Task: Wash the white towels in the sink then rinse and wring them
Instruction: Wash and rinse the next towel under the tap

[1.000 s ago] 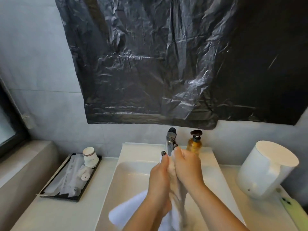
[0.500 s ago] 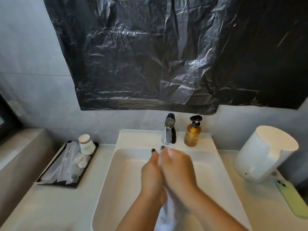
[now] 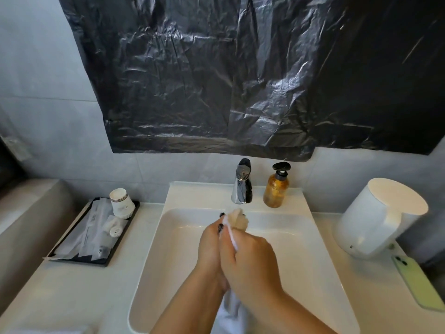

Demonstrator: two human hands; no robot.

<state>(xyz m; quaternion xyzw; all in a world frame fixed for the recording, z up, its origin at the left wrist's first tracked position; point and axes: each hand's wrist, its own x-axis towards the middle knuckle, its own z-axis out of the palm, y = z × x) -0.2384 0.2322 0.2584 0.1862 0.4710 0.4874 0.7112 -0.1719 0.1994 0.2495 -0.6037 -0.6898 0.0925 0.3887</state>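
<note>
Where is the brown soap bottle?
In the head view, the soap bottle stands on the back ledge of the sink, just right of the tap and beyond the two hands.

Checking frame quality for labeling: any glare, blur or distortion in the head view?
Head view: glare streaks on the black plastic sheet; wide-angle bending of the sink edges and counter; slight motion blur on the towel tip above both hands; the faucet and soap bottle are sharp.

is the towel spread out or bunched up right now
Bunched up: both hands, left hand and right hand, grip the towel squeezed between them over the sink.
</note>
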